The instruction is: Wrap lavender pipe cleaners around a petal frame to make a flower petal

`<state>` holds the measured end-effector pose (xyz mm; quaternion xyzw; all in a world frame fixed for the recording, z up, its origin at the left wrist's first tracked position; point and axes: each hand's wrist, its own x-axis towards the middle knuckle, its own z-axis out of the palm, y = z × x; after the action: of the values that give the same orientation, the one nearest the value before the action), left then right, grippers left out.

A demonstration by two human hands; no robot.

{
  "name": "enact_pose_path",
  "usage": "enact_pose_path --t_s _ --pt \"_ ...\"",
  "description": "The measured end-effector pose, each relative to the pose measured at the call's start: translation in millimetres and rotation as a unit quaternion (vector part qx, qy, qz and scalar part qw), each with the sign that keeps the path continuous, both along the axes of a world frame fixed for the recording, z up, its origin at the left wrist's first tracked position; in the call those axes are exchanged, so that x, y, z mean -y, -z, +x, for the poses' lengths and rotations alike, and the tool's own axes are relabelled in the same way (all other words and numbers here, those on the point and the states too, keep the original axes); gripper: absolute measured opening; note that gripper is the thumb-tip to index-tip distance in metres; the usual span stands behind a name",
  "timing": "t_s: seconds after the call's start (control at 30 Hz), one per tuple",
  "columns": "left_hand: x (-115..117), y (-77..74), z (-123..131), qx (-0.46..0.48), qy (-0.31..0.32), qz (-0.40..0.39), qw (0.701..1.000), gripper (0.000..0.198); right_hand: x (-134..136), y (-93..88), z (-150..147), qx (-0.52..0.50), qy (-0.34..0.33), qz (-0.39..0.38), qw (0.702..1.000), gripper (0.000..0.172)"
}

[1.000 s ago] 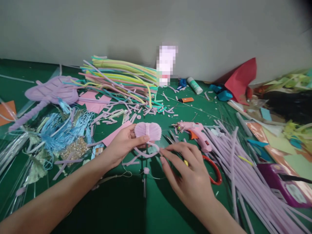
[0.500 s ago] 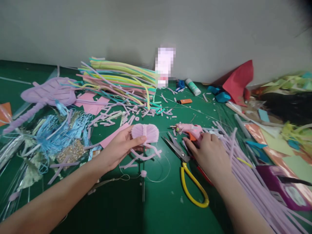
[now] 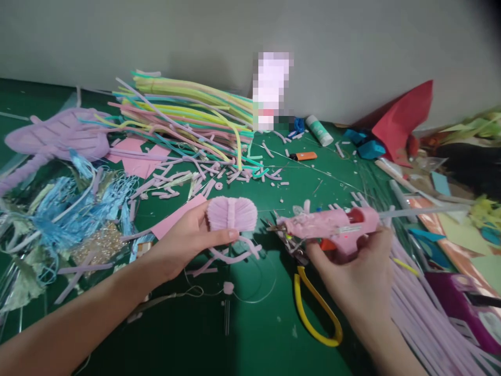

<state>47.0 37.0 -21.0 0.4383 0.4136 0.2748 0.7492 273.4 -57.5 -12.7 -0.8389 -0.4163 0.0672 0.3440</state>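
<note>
We work at a green surface point(image 3: 262, 347) against a grey wall point(image 3: 156, 36). In front of us, the fuzzy lilac pipe-cleaner piece point(image 3: 245, 214) has its long axis sideways; the pink glue gun point(image 3: 321, 225), over the scissors point(image 3: 332, 342), points its nozzle left toward it, nearly level. Our left hand point(image 3: 182, 237) pinches the piece between thumb and fingers; our right hand point(image 3: 358, 274) curls its fingers around the gun's grip.

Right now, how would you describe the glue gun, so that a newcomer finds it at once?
On the green table, find the yellow scissors handle; the right hand is beside it. That hand grips the glue gun: pink, pistol-shaped, with an orange trigger, unlike the thin purple stems nearby.
</note>
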Motion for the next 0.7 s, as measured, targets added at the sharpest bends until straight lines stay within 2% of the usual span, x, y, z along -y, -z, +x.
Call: enact_pose_path --t_s 0.1,0.17,0.3,0.43,0.7 --pt "0 -2.1 1 -0.003 0.004 -0.003 1.000 0.042 0 3.9 1 0.066 -0.008 -0.028 0.997 0.037" --pt "-1 -2.2 0 -0.011 0.003 -0.003 1.000 0.038 -1 5.9 2 0.101 -0.020 -0.028 0.994 0.037" --pt "-1 -0.1 0 -0.018 0.001 -0.004 1.000 0.038 -2 7.3 -1 0.097 -0.025 -0.028 0.995 0.030" --pt "-1 0.7 0 -0.028 0.000 -0.015 0.999 0.041 -2 8.1 -3 0.104 -0.030 -0.046 0.993 0.031" --pt "0 3.6 0 -0.030 -0.023 -0.027 0.999 0.028 0 13.4 -1 0.128 -0.040 -0.045 0.990 0.029"
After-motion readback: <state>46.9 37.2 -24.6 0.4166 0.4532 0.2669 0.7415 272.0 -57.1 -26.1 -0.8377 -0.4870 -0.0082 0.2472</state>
